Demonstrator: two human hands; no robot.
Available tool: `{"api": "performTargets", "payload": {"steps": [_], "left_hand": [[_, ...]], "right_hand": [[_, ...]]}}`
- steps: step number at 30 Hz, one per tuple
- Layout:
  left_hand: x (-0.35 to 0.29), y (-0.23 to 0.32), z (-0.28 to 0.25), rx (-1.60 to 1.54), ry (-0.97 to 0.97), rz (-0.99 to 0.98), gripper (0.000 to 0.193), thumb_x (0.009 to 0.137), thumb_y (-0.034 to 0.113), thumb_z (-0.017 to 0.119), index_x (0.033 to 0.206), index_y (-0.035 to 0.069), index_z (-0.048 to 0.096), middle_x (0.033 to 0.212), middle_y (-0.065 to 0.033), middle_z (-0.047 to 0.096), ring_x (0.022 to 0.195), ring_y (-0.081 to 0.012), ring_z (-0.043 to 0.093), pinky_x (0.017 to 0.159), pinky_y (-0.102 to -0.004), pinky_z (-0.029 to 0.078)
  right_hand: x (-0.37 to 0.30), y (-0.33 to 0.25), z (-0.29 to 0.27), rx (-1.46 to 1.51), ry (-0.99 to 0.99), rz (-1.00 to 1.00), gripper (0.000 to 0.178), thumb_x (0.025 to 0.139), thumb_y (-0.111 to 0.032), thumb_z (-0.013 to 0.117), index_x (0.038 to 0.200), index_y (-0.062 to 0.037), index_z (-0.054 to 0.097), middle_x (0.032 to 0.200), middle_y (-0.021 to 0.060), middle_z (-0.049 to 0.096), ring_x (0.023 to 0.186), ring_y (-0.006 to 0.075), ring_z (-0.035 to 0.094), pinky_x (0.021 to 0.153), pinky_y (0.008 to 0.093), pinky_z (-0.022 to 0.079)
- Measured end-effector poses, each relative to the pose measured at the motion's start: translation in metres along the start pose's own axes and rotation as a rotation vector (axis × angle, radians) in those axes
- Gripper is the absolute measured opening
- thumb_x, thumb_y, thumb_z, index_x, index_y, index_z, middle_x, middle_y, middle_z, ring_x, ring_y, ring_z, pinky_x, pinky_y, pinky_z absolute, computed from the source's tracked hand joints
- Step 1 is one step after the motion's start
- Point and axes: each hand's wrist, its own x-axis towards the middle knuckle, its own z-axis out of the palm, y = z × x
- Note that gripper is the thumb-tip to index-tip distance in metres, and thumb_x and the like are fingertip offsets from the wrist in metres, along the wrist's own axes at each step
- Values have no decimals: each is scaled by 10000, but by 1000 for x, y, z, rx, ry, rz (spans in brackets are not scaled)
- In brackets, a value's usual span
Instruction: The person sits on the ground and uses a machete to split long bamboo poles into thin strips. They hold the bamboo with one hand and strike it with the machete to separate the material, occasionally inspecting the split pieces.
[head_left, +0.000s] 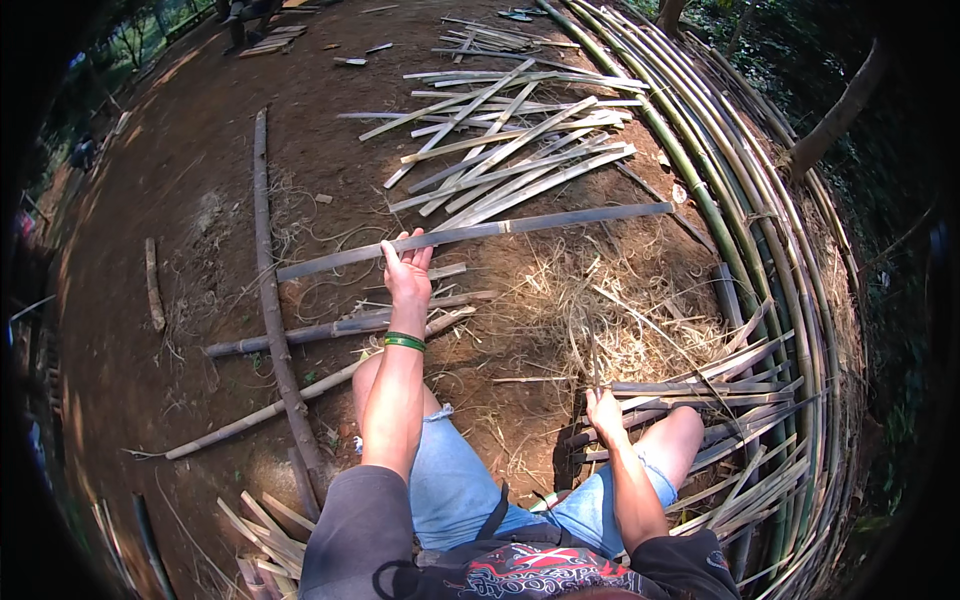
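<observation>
A long, flat, grey bamboo strip with a pale node slants across the view in front of me. My left hand, palm up and fingers partly spread, holds it left of its middle. The strip's left end lies over a thin pole. Low on the right, beside my knee, my right hand is closed in a fist. Something thin and narrow rises from that fist against the shavings, too faint to name. Dark split bamboo pieces lie just right of this hand.
Many pale split strips lie loosely piled ahead. Curly shavings cover the ground at centre right. Long green bamboo poles curve along the right side. More strips lie at lower left. A bamboo pole rests near my left knee.
</observation>
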Motion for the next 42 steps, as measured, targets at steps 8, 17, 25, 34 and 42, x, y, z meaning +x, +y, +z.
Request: {"api": "performTargets", "payload": {"steps": [8, 17, 25, 34, 42], "left_hand": [[-2, 2, 1, 21, 4, -3, 565, 1002, 495, 390, 1241, -12, 456, 1248, -258, 569, 1152, -339, 584, 980, -439, 511], [-2, -1, 3, 30, 12, -5, 558, 1003, 501, 382, 1219, -6, 467, 1236, -254, 576, 1132, -334, 596, 969, -438, 517], [-5, 0, 4, 21, -3, 2, 583, 986, 518, 420, 1234, -6, 478, 1210, -250, 598, 1112, -332, 609, 951, -431, 522], [-5, 4, 7, 45, 10, -13, 556, 1003, 511, 375, 1226, 12, 481, 1256, -226, 580, 1173, -309, 575, 999, -421, 486], [-6, 3, 8, 51, 18, -16, 554, 1003, 512, 374, 1220, 14, 485, 1243, -228, 588, 1156, -306, 587, 988, -422, 495]], "right_hand": [[-3, -6, -2, -33, -4, -3, 486, 927, -412, 549, 996, 67, 584, 895, 302, 658, 925, 454, 640, 839, 489, 496], [2, 4, 2, -41, -2, 5, 487, 926, -414, 549, 980, 69, 585, 900, 306, 655, 924, 459, 637, 838, 490, 498], [-6, -6, -5, -22, 11, -7, 461, 924, -398, 565, 931, 63, 585, 887, 303, 650, 904, 464, 634, 809, 498, 492], [-3, -8, -5, -21, -7, 24, 468, 921, -402, 561, 980, 61, 594, 907, 299, 652, 939, 460, 629, 842, 497, 491], [-1, -1, -1, -1, 4, 16, 456, 919, -405, 570, 938, 51, 589, 871, 285, 651, 900, 459, 630, 815, 498, 491]]}}
